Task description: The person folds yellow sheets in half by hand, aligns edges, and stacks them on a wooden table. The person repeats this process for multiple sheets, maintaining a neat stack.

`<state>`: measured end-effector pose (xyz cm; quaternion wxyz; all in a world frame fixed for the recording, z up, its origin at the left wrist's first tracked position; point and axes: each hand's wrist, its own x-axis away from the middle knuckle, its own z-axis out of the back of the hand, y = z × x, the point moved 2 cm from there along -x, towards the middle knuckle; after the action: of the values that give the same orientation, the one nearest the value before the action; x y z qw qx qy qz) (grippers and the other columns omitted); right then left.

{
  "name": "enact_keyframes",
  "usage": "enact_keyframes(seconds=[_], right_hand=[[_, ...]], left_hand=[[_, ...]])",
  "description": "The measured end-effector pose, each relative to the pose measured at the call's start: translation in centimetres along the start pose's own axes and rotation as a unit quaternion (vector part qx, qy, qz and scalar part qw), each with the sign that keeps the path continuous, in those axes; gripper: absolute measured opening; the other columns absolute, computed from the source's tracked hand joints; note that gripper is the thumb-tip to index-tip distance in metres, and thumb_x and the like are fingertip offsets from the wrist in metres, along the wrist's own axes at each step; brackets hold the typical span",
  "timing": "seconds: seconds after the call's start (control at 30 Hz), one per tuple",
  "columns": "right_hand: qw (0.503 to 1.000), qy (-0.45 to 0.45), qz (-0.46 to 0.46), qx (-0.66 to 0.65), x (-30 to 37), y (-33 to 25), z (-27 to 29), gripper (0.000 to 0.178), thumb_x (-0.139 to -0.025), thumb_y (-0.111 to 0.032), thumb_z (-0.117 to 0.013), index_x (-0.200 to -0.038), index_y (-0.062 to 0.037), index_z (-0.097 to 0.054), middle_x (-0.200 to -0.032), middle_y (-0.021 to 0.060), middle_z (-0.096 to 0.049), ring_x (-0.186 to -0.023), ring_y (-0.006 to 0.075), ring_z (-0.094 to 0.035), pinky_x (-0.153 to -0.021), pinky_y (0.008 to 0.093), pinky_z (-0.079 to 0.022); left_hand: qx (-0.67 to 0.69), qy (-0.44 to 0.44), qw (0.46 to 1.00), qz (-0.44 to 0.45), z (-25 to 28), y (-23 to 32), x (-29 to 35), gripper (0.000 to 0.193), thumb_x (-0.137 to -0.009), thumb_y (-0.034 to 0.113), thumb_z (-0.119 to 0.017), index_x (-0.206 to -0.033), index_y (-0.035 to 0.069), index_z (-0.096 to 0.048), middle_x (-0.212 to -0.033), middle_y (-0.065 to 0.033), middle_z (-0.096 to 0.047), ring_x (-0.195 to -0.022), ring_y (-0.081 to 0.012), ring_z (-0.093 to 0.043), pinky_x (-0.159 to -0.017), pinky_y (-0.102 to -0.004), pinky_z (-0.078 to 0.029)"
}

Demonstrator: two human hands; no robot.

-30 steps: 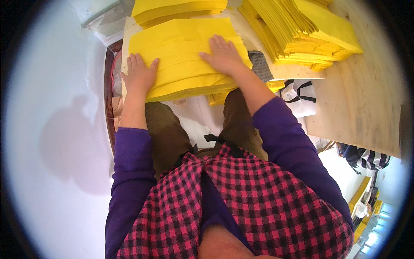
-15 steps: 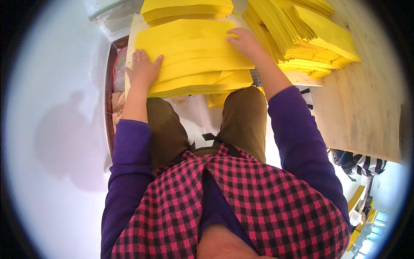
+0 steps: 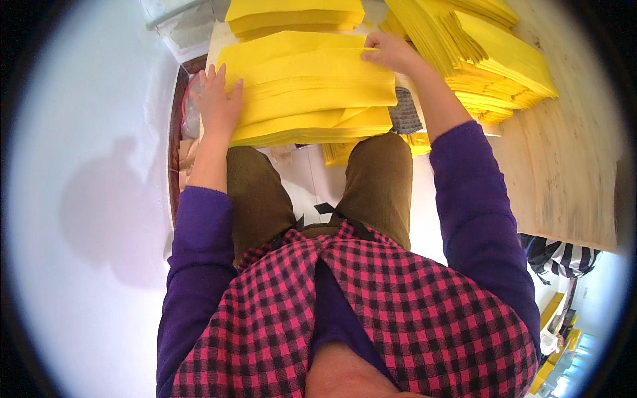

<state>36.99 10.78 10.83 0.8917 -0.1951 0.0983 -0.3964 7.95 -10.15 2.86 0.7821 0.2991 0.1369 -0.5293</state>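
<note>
A pile of flat yellow sheets (image 3: 305, 86), soft like felt or non-woven cloth, lies across the table edge in front of my knees. Its layers are stepped, and the near ones sag a little. My left hand (image 3: 219, 103) rests at the pile's left edge, fingers spread. At the far right corner, my right hand (image 3: 393, 53) has thumb and fingers pinched together on the corner of the top yellow sheet. That sheet's far edge stands slightly raised beside these fingers.
Another yellow stack (image 3: 292, 14) lies just beyond. Larger heaped yellow bundles (image 3: 491, 60) sit to the right, beside a wooden board (image 3: 564, 159). A grey textured pad (image 3: 405, 113) shows right of the pile. The white wall (image 3: 93, 219) stands close on the left.
My right hand has closed from a looser curl into a pinch on the top sheet's corner, whose far edge has risen. My left fingers are spread wider. The view has shifted slightly.
</note>
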Motion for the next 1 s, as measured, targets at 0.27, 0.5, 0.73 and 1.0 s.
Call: enact_keyframes(seconds=[0.27, 0.5, 0.73, 1.0], right_hand=[[0.958, 0.236, 0.147, 0.074, 8.9, -8.0, 4.7, 0.016, -0.080, -0.021, -0.067, -0.091, -0.0101, -0.061, -0.080, 0.0106, -0.064, -0.072, 0.0275, -0.062, -0.062, 0.0381, -0.048], [0.868, 0.278, 0.396, 0.108, 22.2, -12.7, 0.3, 0.012, -0.073, -0.005, -0.065, -0.085, -0.0056, -0.063, -0.092, 0.0101, -0.068, -0.085, 0.0289, -0.066, -0.078, 0.0395, -0.053], [0.905, 0.222, 0.363, 0.019, 28.9, -11.1, -5.6, 0.015, -0.071, -0.008, -0.067, -0.085, -0.0100, -0.062, -0.098, 0.0049, -0.068, -0.094, 0.0247, -0.066, -0.088, 0.0406, -0.051], [0.925, 0.271, 0.086, -0.251, 33.5, -8.8, -9.0, 0.046, -0.081, -0.020, -0.069, -0.122, -0.0047, -0.052, -0.130, 0.0126, -0.052, -0.124, 0.0278, -0.048, -0.106, 0.0407, -0.034]], left_hand=[[0.624, -0.093, 0.753, 0.188, 5.8, 5.5, 3.3, 0.033, -0.095, 0.025, -0.053, -0.117, 0.001, -0.056, -0.111, -0.0136, -0.061, -0.103, -0.0260, -0.059, -0.084, -0.0362, -0.050], [0.830, -0.173, 0.392, 0.357, 11.0, 9.5, 9.3, 0.059, -0.094, 0.040, -0.052, -0.136, 0.003, -0.033, -0.134, -0.0162, -0.045, -0.122, -0.0312, -0.046, -0.101, -0.0468, -0.041], [0.778, -0.068, 0.422, 0.460, 10.4, 8.3, 15.1, 0.039, -0.096, 0.017, -0.048, -0.132, 0.005, -0.041, -0.132, -0.0116, -0.049, -0.123, -0.0277, -0.046, -0.103, -0.0470, -0.039], [0.869, -0.025, 0.367, 0.329, 12.0, 8.7, 15.3, 0.032, -0.097, 0.008, -0.043, -0.128, 0.005, -0.048, -0.130, -0.0083, -0.052, -0.121, -0.0235, -0.049, -0.104, -0.0412, -0.040]])
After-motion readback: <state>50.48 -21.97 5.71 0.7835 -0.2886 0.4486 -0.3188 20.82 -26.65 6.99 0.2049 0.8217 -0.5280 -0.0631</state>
